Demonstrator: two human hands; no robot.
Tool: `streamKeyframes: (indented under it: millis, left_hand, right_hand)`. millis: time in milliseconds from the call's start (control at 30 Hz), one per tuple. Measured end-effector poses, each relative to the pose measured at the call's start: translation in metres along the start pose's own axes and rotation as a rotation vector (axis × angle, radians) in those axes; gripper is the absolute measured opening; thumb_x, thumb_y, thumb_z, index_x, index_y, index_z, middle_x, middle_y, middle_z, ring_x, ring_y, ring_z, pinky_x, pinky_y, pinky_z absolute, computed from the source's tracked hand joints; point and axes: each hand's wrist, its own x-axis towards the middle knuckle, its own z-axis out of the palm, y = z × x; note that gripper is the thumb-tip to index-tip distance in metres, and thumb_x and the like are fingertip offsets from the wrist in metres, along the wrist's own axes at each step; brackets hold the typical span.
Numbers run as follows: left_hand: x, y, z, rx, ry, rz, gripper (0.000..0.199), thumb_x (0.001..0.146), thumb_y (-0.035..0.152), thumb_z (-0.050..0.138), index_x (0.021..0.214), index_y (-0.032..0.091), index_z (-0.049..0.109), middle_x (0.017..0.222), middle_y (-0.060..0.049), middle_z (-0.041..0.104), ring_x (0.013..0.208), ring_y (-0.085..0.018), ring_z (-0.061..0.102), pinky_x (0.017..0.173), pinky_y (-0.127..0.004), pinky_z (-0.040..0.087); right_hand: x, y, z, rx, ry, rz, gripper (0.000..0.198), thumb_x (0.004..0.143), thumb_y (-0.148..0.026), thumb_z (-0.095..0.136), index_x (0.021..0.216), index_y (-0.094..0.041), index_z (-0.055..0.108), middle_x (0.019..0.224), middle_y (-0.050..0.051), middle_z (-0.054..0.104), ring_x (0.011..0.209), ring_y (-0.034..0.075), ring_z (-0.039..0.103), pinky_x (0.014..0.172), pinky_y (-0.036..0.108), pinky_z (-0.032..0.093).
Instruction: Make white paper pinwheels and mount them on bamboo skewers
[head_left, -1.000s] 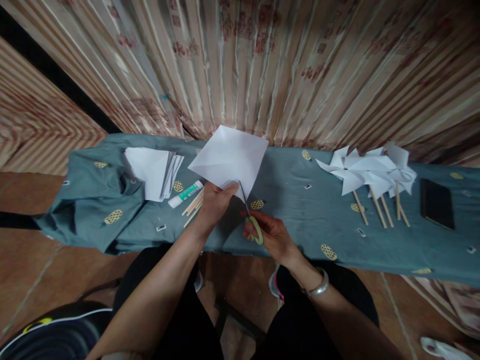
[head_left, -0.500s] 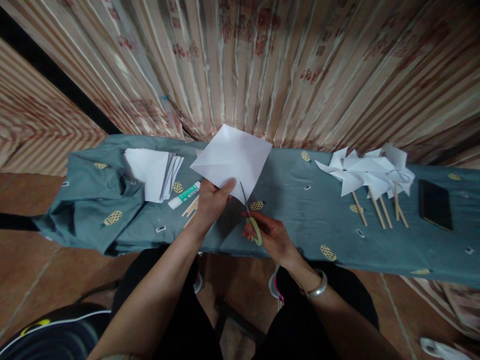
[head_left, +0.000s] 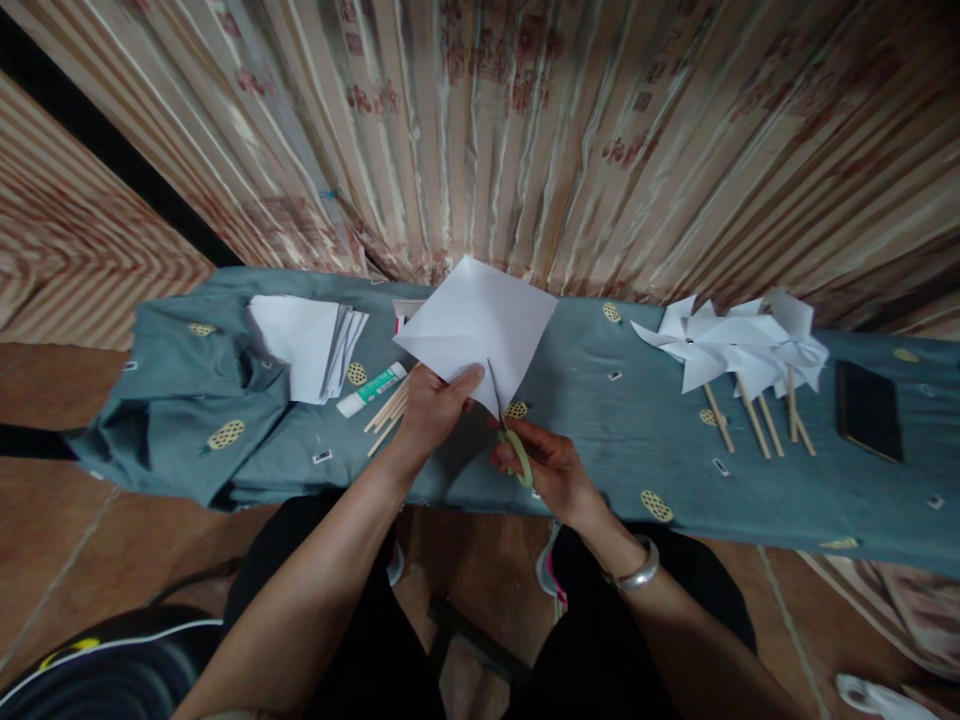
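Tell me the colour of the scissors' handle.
Pale yellow-green: the scissors' handle shows in the head view, partly hidden by fingers.

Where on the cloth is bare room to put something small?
Widest: between the right hand and the pinwheels. Smaller: between the paper stack, the loose sticks and the near edge of the cloth. Crowded: around the left hand, glue stick and loose sticks; also around the overlapping pinwheels.

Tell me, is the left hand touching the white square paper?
Touching: the head view shows the left hand gripping the white square paper at its near edge, thumb on top.
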Motion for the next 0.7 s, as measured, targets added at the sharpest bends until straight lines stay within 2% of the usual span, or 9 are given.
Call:
streamKeyframes:
  millis: [467,600,700]
  left_hand:
    - [-0.0018,0.0046,0.0014,-0.018,0.002,-0.023,0.025,0.067,0.031,0.07,0.052,0.018,0.054,0.048,0.002,0.051,0.043,-0.01,0.043,0.042,-0.024,0.036]
    - [-0.0022,0.0003,0.002,-0.013,-0.016,0.005,0.022,0.067,0.031,0.07,0.056,0.018,0.055,0.05,0.002,0.052,0.044,-0.01,0.044,0.042,-0.023,0.035]
    - [-0.0027,-0.0037,0.0028,-0.012,-0.027,0.02,0.022,0.066,0.03,0.07,0.057,0.018,0.054,0.049,0.003,0.05,0.044,-0.01,0.044,0.043,-0.024,0.034]
  right_hand:
    - [0.0012,-0.0001,0.0031,0.032,0.02,0.018,0.053,0.054,-0.052,0.086,0.096,-0.022,0.075,0.065,-0.002,0.066,0.057,0.012,0.058,0.054,0.025,0.051]
    - [0.0018,-0.0014,0.0013,0.043,0.008,0.051,0.051,0.055,-0.05,0.086,0.094,-0.02,0.073,0.069,0.0,0.068,0.059,0.012,0.06,0.056,0.025,0.051]
    - [0.0029,-0.0029,0.0005,0.034,0.026,0.054,0.051,0.053,-0.052,0.086,0.089,-0.02,0.071,0.065,-0.002,0.066,0.057,0.012,0.06,0.055,0.026,0.051]
